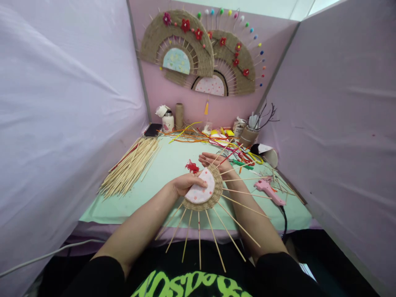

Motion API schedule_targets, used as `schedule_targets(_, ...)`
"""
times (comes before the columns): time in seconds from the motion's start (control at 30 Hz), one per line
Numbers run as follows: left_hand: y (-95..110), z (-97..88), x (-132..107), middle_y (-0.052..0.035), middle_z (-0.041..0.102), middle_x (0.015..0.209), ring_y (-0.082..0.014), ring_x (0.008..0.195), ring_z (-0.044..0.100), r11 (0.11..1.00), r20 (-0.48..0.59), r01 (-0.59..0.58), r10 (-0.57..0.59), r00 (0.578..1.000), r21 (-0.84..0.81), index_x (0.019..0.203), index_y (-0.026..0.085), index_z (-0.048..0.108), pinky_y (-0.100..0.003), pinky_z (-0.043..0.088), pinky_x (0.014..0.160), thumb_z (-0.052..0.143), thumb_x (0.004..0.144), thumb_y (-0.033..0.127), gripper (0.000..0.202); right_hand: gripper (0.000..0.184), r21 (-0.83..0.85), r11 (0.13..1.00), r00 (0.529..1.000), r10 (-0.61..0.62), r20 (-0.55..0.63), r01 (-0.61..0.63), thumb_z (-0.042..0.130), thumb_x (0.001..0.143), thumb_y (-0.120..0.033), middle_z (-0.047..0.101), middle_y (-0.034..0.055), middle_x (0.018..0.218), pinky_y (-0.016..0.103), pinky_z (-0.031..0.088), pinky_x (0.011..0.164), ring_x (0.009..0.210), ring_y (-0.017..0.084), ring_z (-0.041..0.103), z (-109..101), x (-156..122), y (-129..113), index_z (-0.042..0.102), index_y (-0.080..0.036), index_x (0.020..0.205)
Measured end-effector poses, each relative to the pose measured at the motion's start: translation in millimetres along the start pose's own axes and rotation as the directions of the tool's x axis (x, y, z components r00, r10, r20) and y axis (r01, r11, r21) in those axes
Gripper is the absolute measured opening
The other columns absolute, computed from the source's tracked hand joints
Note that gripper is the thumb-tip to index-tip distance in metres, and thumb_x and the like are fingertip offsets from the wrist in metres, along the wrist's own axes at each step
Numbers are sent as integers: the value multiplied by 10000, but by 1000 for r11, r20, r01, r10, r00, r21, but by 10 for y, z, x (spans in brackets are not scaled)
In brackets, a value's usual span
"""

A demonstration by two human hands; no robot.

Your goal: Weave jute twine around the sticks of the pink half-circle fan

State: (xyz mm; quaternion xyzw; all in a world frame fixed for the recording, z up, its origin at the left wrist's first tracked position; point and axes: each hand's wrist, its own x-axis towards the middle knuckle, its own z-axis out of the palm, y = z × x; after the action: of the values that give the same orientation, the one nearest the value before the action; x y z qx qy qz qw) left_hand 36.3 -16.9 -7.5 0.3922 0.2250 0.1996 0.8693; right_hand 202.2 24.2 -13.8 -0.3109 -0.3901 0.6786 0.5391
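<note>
My left hand [187,183] is closed on a half-round woven fan, its thumb lying on the white, red-dotted centre [202,190]. Around that centre runs a band of tan twine [217,187], and thin wooden sticks [199,239] fan out from it toward me and to the right. Behind the upper sticks is my right hand [218,161], fingers stretched out and apart from any grip; whether it touches the sticks, I cannot tell. A tangle of red thread [192,166] lies just beyond my left hand.
Loose sticks [130,169] lie in a heap at the left, near a phone [153,130]. A pink glue gun [270,191] rests at the right, its cord over the table edge. Farther back are coloured stems [185,133], a bottle [168,122] and a twig-filled pot [248,135]. Finished fans [198,53] hang on the wall.
</note>
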Motion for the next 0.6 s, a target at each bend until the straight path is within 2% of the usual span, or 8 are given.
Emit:
schedule_targets(0.1, 2, 31, -11, -43, 714, 720, -165, 587, 662, 1000, -12, -21, 21, 1000, 23, 1145, 147, 567, -241, 505, 563, 736, 554, 56, 622, 273, -2, 1000, 1000, -1, 10, 1, 736, 662, -74, 737, 78, 933, 254, 583, 760, 839, 163, 702, 44, -20, 19, 685, -166, 914)
schedule_targets(0.27, 9, 66, -33, -40, 721, 821, -152, 609, 668, 997, 8, -66, 66, 998, 40, 1333, 205, 437, -225, 500, 579, 725, 569, 65, 828, 297, 14, 999, 999, -30, -12, 31, 755, 635, -70, 737, 77, 921, 269, 586, 743, 832, 169, 701, -24, 19, -1, 676, -165, 905)
schedule_targets(0.5, 21, 91, -29, -14, 718, 795, -159, 594, 667, 997, -25, -69, 69, 997, 21, 1363, 244, 409, -242, 520, 566, 737, 568, 54, 880, 325, 3, 1000, 999, -28, -23, 28, 773, 606, -111, 735, 61, 941, 260, 581, 630, 774, 178, 704, -37, -26, -57, 679, -180, 909)
schedule_targets(0.6, 32, 110, -27, -11, 714, 776, -154, 580, 664, 996, -35, -82, 82, 996, 18, 1353, 240, 424, -235, 520, 561, 731, 582, 53, 852, 301, -25, 998, 997, -54, -58, 52, 764, 633, -144, 736, 45, 910, 215, 557, 575, 679, 127, 681, -96, -26, -101, 672, -185, 917)
